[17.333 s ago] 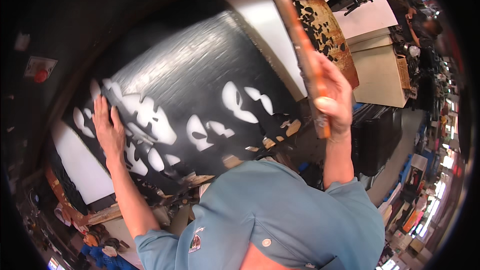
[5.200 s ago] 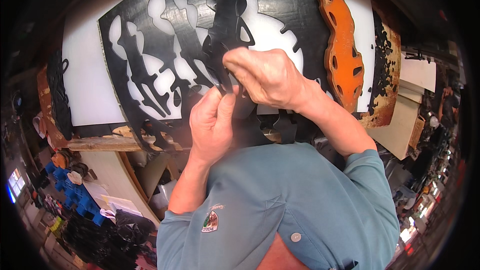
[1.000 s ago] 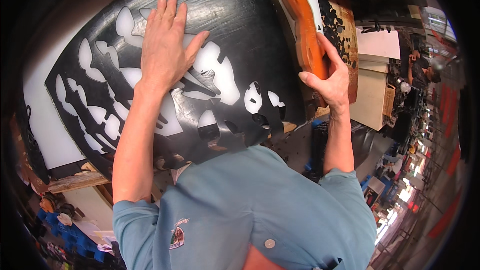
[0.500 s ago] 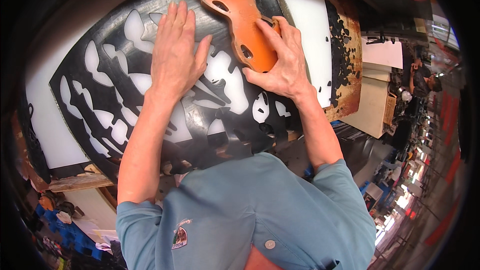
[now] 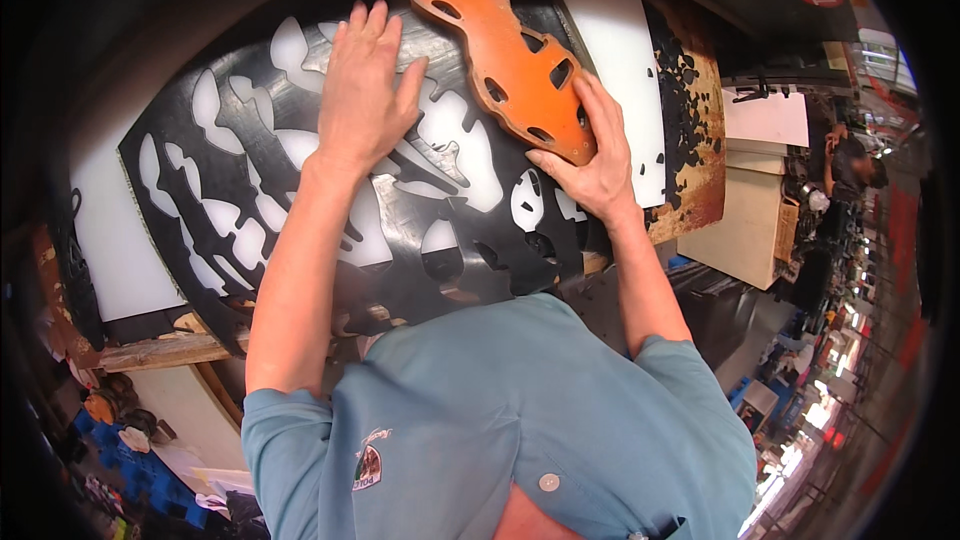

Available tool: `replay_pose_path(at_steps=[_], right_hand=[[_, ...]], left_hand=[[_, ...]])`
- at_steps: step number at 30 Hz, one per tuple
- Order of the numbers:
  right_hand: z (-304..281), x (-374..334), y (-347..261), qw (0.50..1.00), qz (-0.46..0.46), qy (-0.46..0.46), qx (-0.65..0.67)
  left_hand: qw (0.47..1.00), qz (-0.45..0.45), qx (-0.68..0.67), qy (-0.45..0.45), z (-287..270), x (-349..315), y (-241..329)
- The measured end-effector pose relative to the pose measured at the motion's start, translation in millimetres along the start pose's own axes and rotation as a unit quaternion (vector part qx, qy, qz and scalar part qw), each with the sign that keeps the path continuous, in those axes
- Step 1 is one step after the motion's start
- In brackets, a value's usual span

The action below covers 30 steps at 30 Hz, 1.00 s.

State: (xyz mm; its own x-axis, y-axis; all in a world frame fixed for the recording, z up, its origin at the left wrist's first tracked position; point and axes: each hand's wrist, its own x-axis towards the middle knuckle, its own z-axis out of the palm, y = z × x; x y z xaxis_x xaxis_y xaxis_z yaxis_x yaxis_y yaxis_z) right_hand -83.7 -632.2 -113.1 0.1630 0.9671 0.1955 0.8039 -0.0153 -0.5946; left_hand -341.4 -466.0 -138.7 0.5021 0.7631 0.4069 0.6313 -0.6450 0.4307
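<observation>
A black sheet [image 5: 250, 180] full of cut-out holes lies over a white board [image 5: 100, 260]. My left hand [image 5: 362, 100] rests flat on this sheet, fingers stretched out and thumb apart. To its right lies an orange cutting die [image 5: 500, 50] with several oval holes, slanting from the far middle toward me. My right hand [image 5: 600, 155] grips the die's near end, thumb on the near edge and fingers along its right side. The die's far tip sits in shadow beneath a dark overhang.
Right of the white board's bare strip [image 5: 610, 20], a rusty, tan panel [image 5: 700, 130] carries scattered black scraps. A wooden beam [image 5: 165, 352] runs below the board at the left. Far right, another person [image 5: 855, 165] is beside cluttered benches.
My right hand has shifted along the die to its near right end, uncovering more holes. My left hand stays flat on the black sheet. The whole view has shifted slightly.
</observation>
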Motion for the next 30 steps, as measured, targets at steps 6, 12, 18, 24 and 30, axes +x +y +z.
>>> replay_pose_path(at_steps=[6, 12, 18, 24, 30], right_hand=[[10.3, -10.1, 17.4, 0.991, -0.101, 0.089, 0.004], [12.1, -0.6, 13.2, 0.980, -0.148, 0.131, 0.007], [-0.8, -1.3, 0.9, 0.993, -0.085, 0.077, -0.041], [-66.1, 2.5, -56.4, 0.915, -0.230, 0.317, 0.098], [-69.4, -52.5, -52.7, 0.953, -0.194, 0.199, 0.122]], left_hand=[[0.988, -0.001, -0.138, 0.068, -52.5, -48.2, 33.2], [0.968, -0.070, -0.240, 0.017, -86.4, -183.0, 105.6], [0.995, 0.041, -0.001, 0.095, -33.0, -207.6, 106.7], [0.992, 0.058, 0.006, 0.111, -43.0, -209.0, 101.0], [0.984, 0.067, -0.005, 0.165, -50.1, -203.8, 97.8]])
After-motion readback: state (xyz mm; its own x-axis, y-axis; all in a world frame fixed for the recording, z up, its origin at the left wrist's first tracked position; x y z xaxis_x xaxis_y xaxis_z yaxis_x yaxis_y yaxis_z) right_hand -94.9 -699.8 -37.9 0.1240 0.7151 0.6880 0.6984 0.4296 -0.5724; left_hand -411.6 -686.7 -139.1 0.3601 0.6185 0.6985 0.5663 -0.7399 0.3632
